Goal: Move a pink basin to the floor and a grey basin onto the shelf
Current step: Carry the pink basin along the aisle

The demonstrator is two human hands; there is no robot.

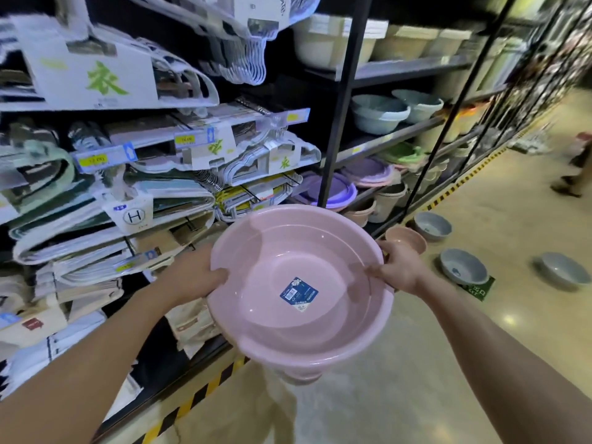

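Pink basin, held at chest level above the aisle floor, could slip or tip on the way down: each hand pinches only the thin rim, and a second pink rim showing underneath suggests nested basins that might separate and drop. It is glossy, round and shallow-walled, tilted toward the camera, with a blue label stuck to its bottom. The left hand grips the left rim, thumb hooked inside; the right hand grips the right rim likewise. Beyond, three grey basins and a peach one sit on the floor, so a careless step could kick them. Shelf racks of basins stand alongside.
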